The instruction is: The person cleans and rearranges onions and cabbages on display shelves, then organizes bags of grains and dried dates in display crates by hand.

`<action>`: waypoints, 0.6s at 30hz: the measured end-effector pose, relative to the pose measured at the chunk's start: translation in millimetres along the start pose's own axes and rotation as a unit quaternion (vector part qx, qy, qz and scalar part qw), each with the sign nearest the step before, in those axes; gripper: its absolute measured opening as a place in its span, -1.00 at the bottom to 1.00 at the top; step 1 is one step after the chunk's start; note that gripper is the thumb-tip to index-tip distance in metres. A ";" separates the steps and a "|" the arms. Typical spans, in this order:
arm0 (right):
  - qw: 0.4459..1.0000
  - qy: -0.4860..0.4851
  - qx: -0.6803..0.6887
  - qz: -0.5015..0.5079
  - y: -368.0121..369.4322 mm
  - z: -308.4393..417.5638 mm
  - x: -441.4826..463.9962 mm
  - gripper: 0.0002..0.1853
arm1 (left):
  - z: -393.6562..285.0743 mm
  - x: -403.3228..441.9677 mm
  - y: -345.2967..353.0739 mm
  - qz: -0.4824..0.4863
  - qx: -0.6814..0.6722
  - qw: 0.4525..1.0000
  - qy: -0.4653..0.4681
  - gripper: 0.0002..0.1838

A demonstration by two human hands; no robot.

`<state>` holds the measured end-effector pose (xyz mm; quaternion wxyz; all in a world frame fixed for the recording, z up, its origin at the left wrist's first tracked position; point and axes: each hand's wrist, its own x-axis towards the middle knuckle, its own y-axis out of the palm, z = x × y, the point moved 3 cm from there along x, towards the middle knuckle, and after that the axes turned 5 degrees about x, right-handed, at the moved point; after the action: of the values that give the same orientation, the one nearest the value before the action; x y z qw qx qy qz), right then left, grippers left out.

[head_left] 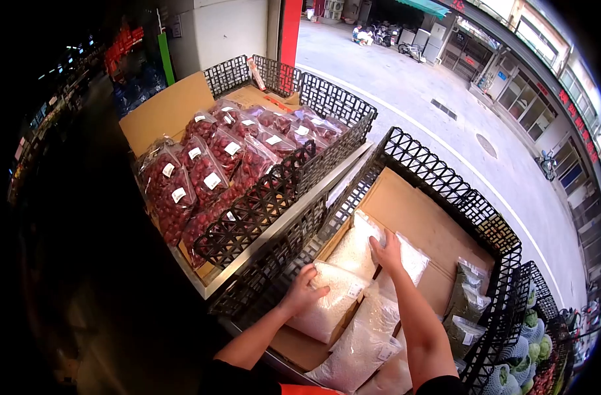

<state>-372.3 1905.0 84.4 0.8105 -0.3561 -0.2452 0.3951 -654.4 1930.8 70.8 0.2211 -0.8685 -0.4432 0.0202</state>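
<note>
My left hand [304, 291] grips the left edge of a clear bag of white grain [330, 299], thumb on top and fingers curled at its side. A white label sits at that bag's right corner. My right hand [387, 253] is closed on the right edge of another bag of white grain [356, 247], farther up the crate. Beside it on the right lies a third, whitish bag [412, 257], partly covered by my right arm. More bags of pale grain [356, 355] lie nearer me. All rest on cardboard [402, 197] lining a black plastic crate [445, 174].
Left, another black crate [340, 99] holds many labelled bags of dark red fruit [211, 158]. Dark green bags [468, 293] lie along the near crate's right side. Net-wrapped vegetables [527, 349] sit at far right. Beyond the crates runs a street [406, 85].
</note>
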 end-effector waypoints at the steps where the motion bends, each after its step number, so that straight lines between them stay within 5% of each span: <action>1: 1.000 -0.012 -0.016 0.017 1.7 -1.9 4.9 -0.22 | -0.3 -5.1 -4.0 0.056 -0.066 0.995 -0.046 -0.49; 5: 0.996 0.014 -0.033 0.084 2.3 6.9 9.2 -0.24 | -33.9 -24.1 -18.8 0.105 -0.349 0.929 -0.063 -0.54; 12: 0.982 -0.059 -0.118 0.136 13.3 49.8 -41.3 -0.26 | -24.7 -30.8 -26.4 0.088 -0.283 0.951 -0.085 -0.57; 18: 0.971 -0.100 -0.081 0.200 17.5 65.3 -74.4 -0.23 | -18.1 -38.4 -24.4 0.230 -0.323 0.899 -0.187 -0.54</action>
<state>-467.0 1877.1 103.3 0.6547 -0.4210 -0.2804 0.5617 -692.1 1906.7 90.8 -0.1693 -0.9502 -0.2461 0.0884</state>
